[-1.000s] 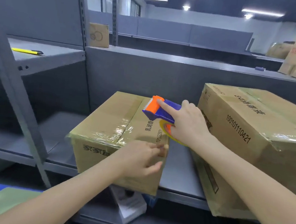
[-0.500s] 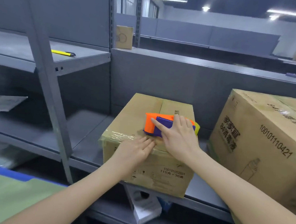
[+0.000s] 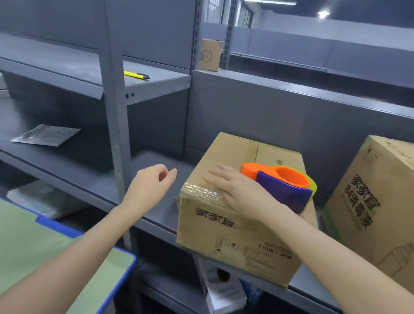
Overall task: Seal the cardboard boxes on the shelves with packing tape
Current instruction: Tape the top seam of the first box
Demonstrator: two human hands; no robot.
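Tape dispenser (image 3: pixel 282 187) lying on box (image 3: pixel 232 225), orange nose pointing left

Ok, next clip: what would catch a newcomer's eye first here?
The orange and purple tape dispenser lying on top of the small cardboard box on the middle shelf stands out most. The right hand rests flat on that box beside it, while the left hand hovers empty just left of the box.

The small box (image 3: pixel 239 225) beside the tape dispenser (image 3: pixel 281 186) reads "家家宜" and "110克 - 36" on its front; the larger box (image 3: pixel 382 211) to the dispenser's right shows "家家宜", "84消毒液" and "1001…".
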